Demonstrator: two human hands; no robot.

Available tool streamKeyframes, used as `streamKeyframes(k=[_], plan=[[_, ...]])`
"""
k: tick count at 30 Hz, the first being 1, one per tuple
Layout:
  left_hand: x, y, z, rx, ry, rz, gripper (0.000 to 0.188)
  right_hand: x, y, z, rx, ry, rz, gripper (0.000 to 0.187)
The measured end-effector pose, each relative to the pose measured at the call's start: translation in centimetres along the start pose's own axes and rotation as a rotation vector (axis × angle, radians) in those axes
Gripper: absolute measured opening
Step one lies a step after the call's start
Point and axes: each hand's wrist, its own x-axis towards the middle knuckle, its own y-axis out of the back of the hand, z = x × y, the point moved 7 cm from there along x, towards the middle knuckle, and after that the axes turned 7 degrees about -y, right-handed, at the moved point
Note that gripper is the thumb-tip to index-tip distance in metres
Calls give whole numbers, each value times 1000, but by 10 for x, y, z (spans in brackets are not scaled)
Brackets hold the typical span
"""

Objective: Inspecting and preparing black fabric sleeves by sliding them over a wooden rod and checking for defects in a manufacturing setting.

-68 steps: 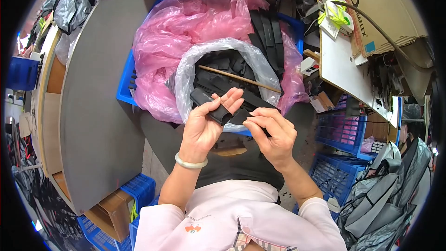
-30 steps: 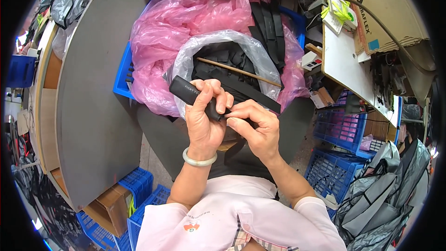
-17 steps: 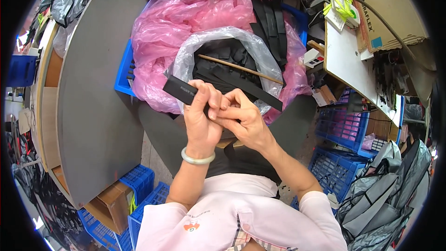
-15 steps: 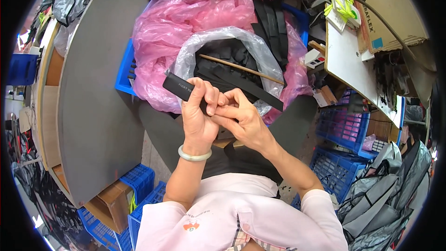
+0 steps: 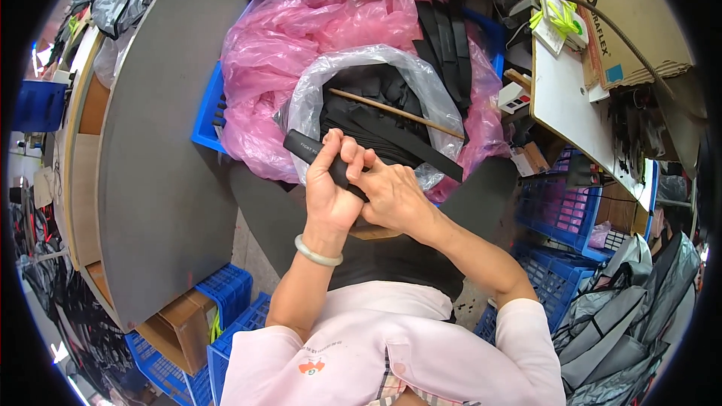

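Black strap now gripped closer by both hands, right hand overlapping left hand.

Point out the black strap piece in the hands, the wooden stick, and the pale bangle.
black strap piece (image 5: pixel 304 147), head view, on its free left end.
wooden stick (image 5: pixel 391 111), head view, mid-length.
pale bangle (image 5: pixel 316 255), head view, band on the left wrist.

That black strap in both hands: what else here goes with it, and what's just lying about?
In use: black strap, left hand, right hand, clear bag of black straps, wooden stick.

Lying about: pink plastic bag, blue crates, cardboard box, grey table.
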Motion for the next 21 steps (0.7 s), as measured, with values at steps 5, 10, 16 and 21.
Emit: streamKeyframes(k=[5,10,16,21], plan=[[10,-1,22,-172,57,-83,23,-23,5,-3,118,-148,-3,42],[-9,-11,-7,95,39,-205,23,-12,-16,14,19,-36,-73,22],[-5,-24,16,277,-14,-271,34,-19,7,-6,149,134,185,29],[-35,-30,-4,418,4,-396,29,-39,-2,6,188,183,172,32]])
